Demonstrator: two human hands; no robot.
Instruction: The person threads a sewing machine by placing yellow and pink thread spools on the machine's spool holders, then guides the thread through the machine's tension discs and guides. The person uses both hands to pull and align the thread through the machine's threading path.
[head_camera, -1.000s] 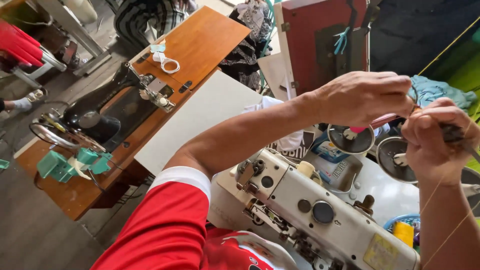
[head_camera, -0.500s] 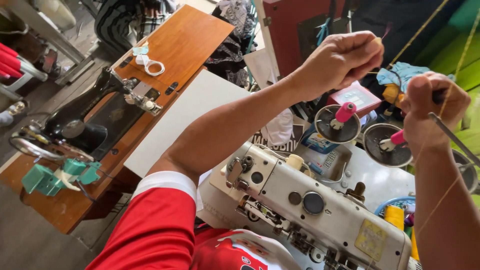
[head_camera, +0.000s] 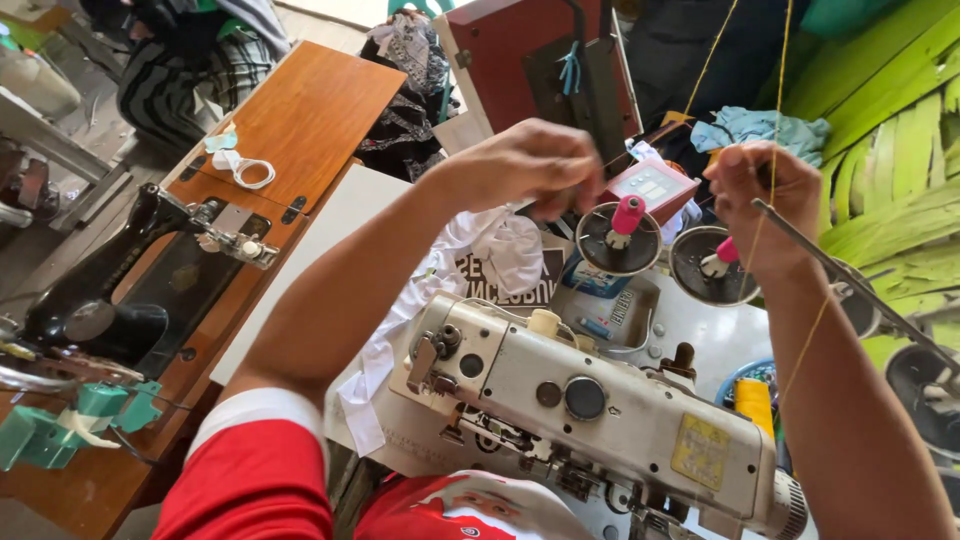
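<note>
My left hand (head_camera: 530, 165) hovers with its fingers pinched together, just up and left of a dark spool disc with a pink pin (head_camera: 622, 235). My right hand (head_camera: 765, 205) pinches a thin yellow thread (head_camera: 778, 90) that runs from above through the fingers and on down along my forearm. This hand sits over a second disc with a pink pin (head_camera: 712, 268), beside a slanted metal rod (head_camera: 850, 285). Below both arms lies a cream industrial sewing machine (head_camera: 600, 395). Whether the left fingers hold any thread is too fine to see.
A yellow thread cone (head_camera: 755, 400) stands behind the machine, with white cloth (head_camera: 500, 250) draped to its left. Further left, a black sewing machine (head_camera: 130, 300) rests on a wooden table (head_camera: 310, 100). Green slatted panels (head_camera: 890, 130) lie at right; another person sits at top left.
My left hand has moved left, off the spot above the first disc. My right hand keeps its pinch on the yellow thread near the second disc. The view has shifted.
</note>
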